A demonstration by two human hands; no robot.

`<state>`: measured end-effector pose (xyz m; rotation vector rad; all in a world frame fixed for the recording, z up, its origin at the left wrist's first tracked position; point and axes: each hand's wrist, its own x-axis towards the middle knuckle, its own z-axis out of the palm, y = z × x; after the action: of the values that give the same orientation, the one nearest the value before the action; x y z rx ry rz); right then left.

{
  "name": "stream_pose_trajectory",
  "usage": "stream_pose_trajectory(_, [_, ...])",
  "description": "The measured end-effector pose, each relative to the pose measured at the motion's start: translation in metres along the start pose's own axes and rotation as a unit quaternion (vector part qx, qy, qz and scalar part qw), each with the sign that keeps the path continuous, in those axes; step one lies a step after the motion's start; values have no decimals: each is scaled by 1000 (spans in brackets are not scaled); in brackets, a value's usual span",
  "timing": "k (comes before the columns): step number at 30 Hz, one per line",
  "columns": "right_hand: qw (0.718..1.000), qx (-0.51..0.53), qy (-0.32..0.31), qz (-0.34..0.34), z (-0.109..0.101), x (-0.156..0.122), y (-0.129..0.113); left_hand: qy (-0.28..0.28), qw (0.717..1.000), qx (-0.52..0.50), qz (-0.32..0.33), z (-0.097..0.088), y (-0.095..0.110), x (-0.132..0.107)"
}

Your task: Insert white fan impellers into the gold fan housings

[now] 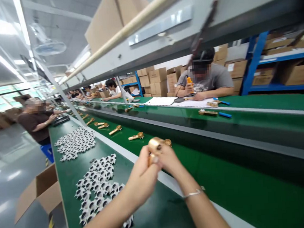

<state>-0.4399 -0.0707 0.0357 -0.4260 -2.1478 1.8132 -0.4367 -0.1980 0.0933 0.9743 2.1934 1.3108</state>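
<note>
Over the near edge of the green conveyor belt (225,178), my two hands meet around a gold-coloured part with a round head (155,144). My left hand (143,176) is closed on its lower portion, thumb pointing toward the right hand. My right hand (168,159), with a bracelet on the wrist, closes on the part from the other side; its fingertips are partly hidden. Just behind the right hand a gold ring-shaped head (168,142) shows, and I cannot tell whether it belongs to another piece. Another gold part with a handle (136,136) lies on the belt beyond.
Many silver ring-shaped pieces with prongs (97,188) cover the bench at left. More gold parts (115,130) line the belt. An open carton (46,187) stands on the floor. Across the belt a person (207,78) holds an orange tool. A shelf beam (146,40) hangs overhead.
</note>
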Motion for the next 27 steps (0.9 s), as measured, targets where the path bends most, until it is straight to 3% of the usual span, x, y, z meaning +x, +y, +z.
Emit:
stream_pose_trajectory(2, [1000, 9, -12, -6, -15, -8, -19, 57, 997, -48, -15, -29, -21, -13])
stream_pose_trajectory(4, [999, 23, -27, -17, -19, -22, -39, 76, 993, -85, -24, -42, -37, -22])
stream_pose_trajectory(9, [997, 53, -44, -46, -4, -55, -72, 69, 990, -118, -26, -39, -49, -33])
stream_pose_trajectory(18, [994, 95, -28, -36, -2, -61, -79, 94, 995, 17, 25, -44, -38, -40])
stream_pose_trajectory(27, [989, 145, -40, -12, 0, -61, -77, 86, 976, 192, 50, -50, -40, -44])
